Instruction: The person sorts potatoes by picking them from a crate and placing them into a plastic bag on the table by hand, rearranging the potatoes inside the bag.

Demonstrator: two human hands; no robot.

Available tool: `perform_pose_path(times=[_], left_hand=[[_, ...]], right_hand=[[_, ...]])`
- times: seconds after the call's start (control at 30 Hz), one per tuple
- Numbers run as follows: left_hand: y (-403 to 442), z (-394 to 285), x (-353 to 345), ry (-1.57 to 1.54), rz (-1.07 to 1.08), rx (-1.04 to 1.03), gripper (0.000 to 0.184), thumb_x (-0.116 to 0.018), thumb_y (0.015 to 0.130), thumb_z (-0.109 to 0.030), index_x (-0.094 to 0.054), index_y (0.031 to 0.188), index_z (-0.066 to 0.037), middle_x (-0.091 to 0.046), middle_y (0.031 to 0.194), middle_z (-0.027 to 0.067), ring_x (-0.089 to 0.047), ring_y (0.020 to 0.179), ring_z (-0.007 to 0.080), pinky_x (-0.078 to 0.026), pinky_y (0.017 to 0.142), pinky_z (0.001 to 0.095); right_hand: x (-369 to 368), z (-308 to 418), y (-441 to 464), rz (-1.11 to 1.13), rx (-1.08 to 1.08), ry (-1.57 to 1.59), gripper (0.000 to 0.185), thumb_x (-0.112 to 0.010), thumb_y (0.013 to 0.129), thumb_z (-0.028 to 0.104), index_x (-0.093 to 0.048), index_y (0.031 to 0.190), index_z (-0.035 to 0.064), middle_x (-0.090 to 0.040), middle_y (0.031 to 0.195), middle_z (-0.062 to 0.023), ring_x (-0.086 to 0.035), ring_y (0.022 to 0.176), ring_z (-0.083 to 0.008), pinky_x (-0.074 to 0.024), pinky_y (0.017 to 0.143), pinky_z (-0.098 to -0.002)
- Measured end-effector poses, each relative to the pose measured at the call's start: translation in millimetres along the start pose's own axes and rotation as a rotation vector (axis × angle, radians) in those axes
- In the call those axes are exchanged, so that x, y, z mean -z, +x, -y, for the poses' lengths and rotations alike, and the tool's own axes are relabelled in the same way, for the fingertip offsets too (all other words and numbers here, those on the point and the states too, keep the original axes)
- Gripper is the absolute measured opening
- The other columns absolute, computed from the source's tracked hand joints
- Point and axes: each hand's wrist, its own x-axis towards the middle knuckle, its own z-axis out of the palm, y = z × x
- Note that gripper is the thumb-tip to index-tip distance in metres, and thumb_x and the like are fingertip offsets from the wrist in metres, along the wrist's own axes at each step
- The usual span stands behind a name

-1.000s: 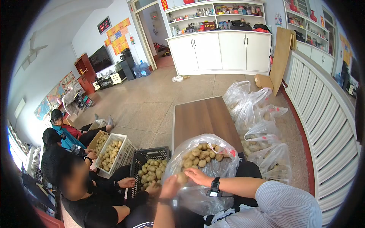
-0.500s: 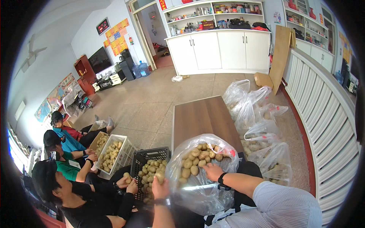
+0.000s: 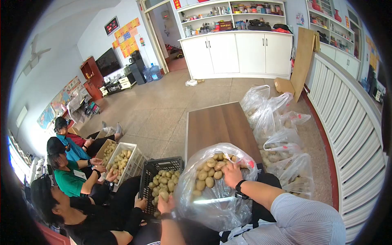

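My left hand [image 3: 166,205] is closed round a potato [image 3: 163,196], low over the near side of a black plastic crate [image 3: 162,163] of potatoes. My right hand [image 3: 232,174] reaches into a large clear plastic bag [image 3: 218,212], fingers curled down over a potato in the heap. Several loose potatoes [image 3: 202,175] lie in the upper part of this bag, its lower part folded towards my lap. A dark watch sits on my right wrist.
A brown wooden table [image 3: 216,126] stands beyond the bag. Filled clear bags [image 3: 281,139] line the floor at right, near a white radiator [image 3: 347,106]. At left, co-workers sit beside a white crate [image 3: 136,159] of potatoes and a cardboard box [image 3: 102,151].
My left hand has lowered its potato towards the black crate. My right hand has shifted up and right across the heap. The nearest co-worker's hands have drawn down beside the black crate.
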Motion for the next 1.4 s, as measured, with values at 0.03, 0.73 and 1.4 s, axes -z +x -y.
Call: perform_pose_path(times=[0.03, 0.73, 1.4], left_hand=[[-9, -6, -3, -0.061, -0.037, 0.042, 0.059, -0.059, 0.091, -0.045, -0.053, 0.122, 0.005, -0.067, 0.104, 0.0191, -0.067, 0.090, 0.0277, -0.054, 0.079, 0.0376], [24, 10, 42, 1.336, -0.149, -0.381, 0.066, -0.070, 0.084, -0.044, -0.049, 0.126, 0.002, -0.064, 0.107, 0.0225, -0.063, 0.089, 0.0413, -0.056, 0.078, 0.0425], [29, 17, 49, 1.033, -0.100, -0.354, 0.057, -0.070, 0.087, -0.035, -0.052, 0.122, 0.005, -0.061, 0.110, 0.0179, -0.062, 0.091, 0.0313, -0.059, 0.074, 0.0379]], right_hand=[[-4, -6, 0, 0.001, 0.000, 0.000, 0.024, -0.054, 0.082, 0.013, -0.061, 0.103, 0.0051, -0.054, 0.115, -0.0169, -0.054, 0.104, -0.0358, -0.0471, 0.084, -0.0484], [-14, -33, 6, 0.279, -0.163, 0.024, 0.047, -0.057, 0.080, 0.011, -0.052, 0.127, 0.0119, -0.045, 0.140, -0.0161, -0.052, 0.111, -0.0492, -0.0459, 0.092, -0.0548], [-3, -33, -1, 0.284, -0.124, 0.083, 0.023, -0.047, 0.089, 0.015, -0.054, 0.110, 0.0096, -0.057, 0.113, -0.0111, -0.063, 0.095, -0.0374, -0.0512, 0.078, -0.0513]])
